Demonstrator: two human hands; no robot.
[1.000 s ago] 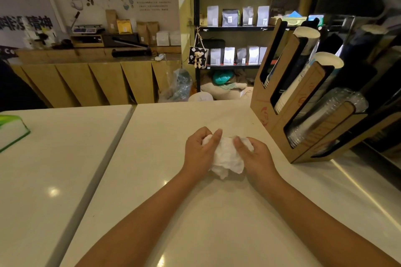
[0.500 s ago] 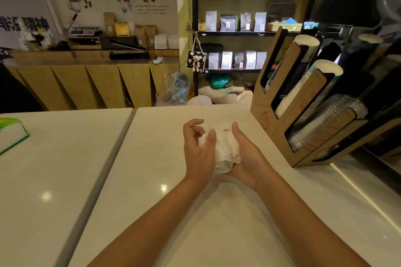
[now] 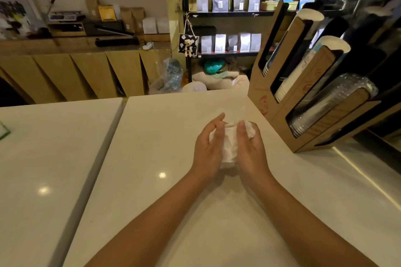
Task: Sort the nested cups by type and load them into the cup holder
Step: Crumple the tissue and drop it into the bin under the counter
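Note:
A crumpled white tissue (image 3: 229,147) is pressed between my left hand (image 3: 209,149) and my right hand (image 3: 251,149) just above the white counter (image 3: 152,158). Both palms face each other around it. To the right stands the slanted cardboard cup holder (image 3: 280,119). Its slots hold a stack of patterned paper cups (image 3: 269,63), a stack of white paper cups (image 3: 303,71) and a stack of clear plastic cups (image 3: 325,106). My hands are left of the holder and apart from it.
A seam (image 3: 104,151) splits the counter into two slabs. A green-edged object (image 3: 3,132) peeks in at the far left. Beyond the counter are a wooden bar and black shelves (image 3: 227,14) with coffee bags. Dark equipment stands behind the holder at right.
My hands have shifted slightly right and forward while turning and squeezing the tissue; it now sits upright between both palms. The view has tilted a little.

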